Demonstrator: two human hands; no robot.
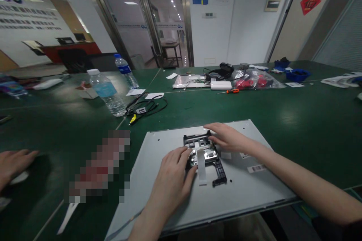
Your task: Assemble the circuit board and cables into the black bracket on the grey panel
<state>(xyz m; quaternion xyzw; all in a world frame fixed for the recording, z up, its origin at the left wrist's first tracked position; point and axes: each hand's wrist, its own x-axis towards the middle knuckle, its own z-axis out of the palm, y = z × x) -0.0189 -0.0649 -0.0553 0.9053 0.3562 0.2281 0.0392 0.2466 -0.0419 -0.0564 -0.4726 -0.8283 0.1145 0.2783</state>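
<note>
A black plastic frame lies on a pale grey metal panel in front of me. A small silver and green circuit board is mounted in it, and a grey-white ribbon cable runs down across it. My left hand curls around the left side of the frame by the board, thumb below and fingers above. At the upper right corner of the frame, my right hand grips with the thumb near the bar and the forefinger stretched toward the panel's far edge. The fingertips of both hands are partly hidden.
Water bottles and coiled black cables stand or lie beyond the panel. Farther back are an orange screwdriver, a plastic bag and blue trays. Another person's hand rests at left, near a pixelated reddish object.
</note>
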